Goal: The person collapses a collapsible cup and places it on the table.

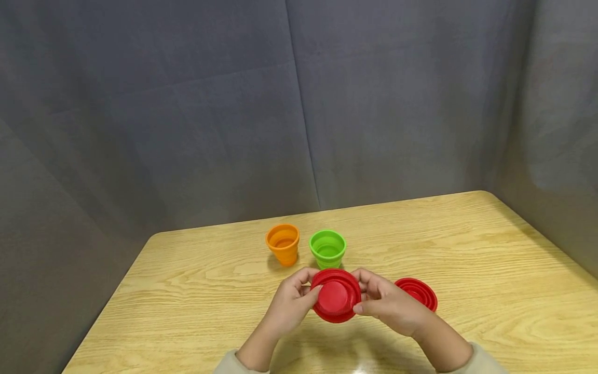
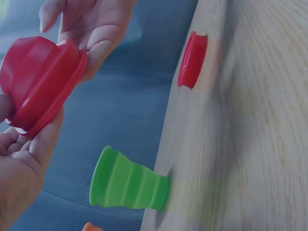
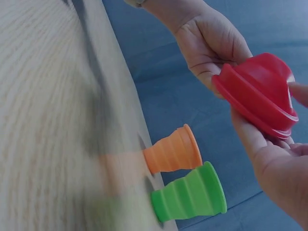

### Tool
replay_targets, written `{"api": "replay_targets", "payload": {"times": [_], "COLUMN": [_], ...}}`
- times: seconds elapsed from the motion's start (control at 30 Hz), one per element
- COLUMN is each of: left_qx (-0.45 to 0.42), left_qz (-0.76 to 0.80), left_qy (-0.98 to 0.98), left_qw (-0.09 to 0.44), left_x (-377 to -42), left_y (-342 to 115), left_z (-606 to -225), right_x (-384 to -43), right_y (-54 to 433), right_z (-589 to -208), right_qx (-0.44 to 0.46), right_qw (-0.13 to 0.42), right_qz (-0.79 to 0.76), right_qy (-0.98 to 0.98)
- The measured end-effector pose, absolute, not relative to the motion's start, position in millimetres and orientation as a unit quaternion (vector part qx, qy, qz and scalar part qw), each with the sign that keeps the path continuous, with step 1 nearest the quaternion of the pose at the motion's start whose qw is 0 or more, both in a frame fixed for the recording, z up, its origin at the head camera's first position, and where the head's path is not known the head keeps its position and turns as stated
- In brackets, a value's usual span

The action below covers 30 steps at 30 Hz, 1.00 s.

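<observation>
A red collapsible cup [image 1: 333, 297] is held up over the table between both hands, partly unfolded, its round base turned toward the head view. At its left edge the left hand [image 1: 291, 300] grips it, thumb on the base side and fingers behind the rim. Opposite, the right hand [image 1: 390, 304] pinches the right edge in the same way, thumb tip on the outer ring. In the left wrist view the cup wall [image 2: 38, 77] looks creased and pushed in unevenly; the right wrist view shows the same uneven wall [image 3: 262, 89].
An orange cup [image 1: 283, 244] and a green cup [image 1: 328, 248] stand unfolded and upright beyond the hands. A second red cup [image 1: 422, 293], collapsed flat, lies behind the right hand. Grey cloth [image 1: 224, 114] hangs around the wooden table [image 1: 187, 311].
</observation>
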State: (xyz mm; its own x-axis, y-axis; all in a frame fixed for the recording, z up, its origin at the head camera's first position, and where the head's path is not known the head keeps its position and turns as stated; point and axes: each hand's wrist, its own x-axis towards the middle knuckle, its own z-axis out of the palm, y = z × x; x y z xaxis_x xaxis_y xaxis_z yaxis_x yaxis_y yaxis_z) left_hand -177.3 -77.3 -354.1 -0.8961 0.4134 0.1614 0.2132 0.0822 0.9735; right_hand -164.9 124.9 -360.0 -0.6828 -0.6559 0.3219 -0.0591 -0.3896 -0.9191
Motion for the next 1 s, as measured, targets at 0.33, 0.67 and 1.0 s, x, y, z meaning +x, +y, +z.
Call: {"api": "replay_targets", "payload": {"times": [0.33,0.67,1.0], "left_qx": [0.234,0.256,0.226], "left_qz": [0.627,0.714,0.694], "left_qy": [0.74,0.619,0.673], "left_qw": [0.064,0.204,0.121], "left_x": [-179,-184,-180], "left_y": [-73,-84,-77], "left_z": [-355,-359,-360], "right_x": [-164,-162,-156], "right_y": [119,112,100], "right_z": [-364,-356,-353], "right_qx": [-0.286,-0.21,-0.142], "right_qw": [0.17,0.117,0.059], "right_qz": [-0.763,-0.735,-0.729], "right_qy": [0.554,0.634,0.667]}}
